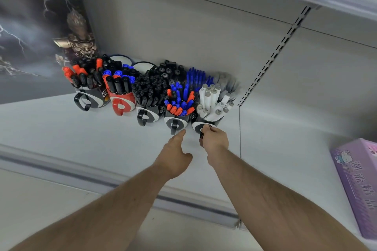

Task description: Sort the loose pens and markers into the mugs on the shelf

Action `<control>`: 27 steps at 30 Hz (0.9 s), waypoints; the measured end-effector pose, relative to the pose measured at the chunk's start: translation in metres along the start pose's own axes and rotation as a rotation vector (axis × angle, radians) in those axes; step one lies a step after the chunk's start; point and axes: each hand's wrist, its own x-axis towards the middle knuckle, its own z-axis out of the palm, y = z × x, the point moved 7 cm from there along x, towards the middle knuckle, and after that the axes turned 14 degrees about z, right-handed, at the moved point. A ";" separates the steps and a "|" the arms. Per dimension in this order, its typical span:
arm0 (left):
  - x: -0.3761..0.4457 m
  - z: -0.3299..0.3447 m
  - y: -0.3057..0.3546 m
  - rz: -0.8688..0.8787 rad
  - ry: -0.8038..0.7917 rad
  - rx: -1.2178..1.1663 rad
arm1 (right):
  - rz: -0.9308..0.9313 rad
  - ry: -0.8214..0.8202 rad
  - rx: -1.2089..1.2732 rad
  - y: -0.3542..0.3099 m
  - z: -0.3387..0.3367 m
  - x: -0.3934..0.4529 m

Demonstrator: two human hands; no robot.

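A row of mugs full of pens and markers stands at the back of a white shelf [102, 138]. My right hand [214, 138] grips the black handle of the rightmost mug [206, 123], which holds white markers [211, 100]. My left hand [175, 153] hovers just in front of the neighbouring mug [175, 122] of blue and red pens, index finger stretched toward its handle, other fingers curled, holding nothing. Further left stand a mug of black pens [149, 115], a red mug [123, 104] and a black mug [89, 98] with red and black markers.
More pens, blue and black, fill a second row behind the mugs against the grey back panel. A dark poster with lightning [40, 26] closes off the left. A purple box [359, 181] lies on the shelf at the right. A slotted upright [273, 57] runs up the back wall.
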 end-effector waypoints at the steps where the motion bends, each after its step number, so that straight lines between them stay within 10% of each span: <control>1: -0.001 -0.001 0.001 -0.002 0.003 0.005 | -0.003 -0.002 -0.013 0.000 0.000 0.000; 8: -0.003 -0.025 -0.004 -0.085 0.216 0.145 | -0.060 -0.012 -0.101 0.003 0.001 -0.001; 27: 0.019 -0.013 -0.006 -0.079 0.155 0.118 | -0.155 -0.021 -0.226 0.005 0.000 -0.002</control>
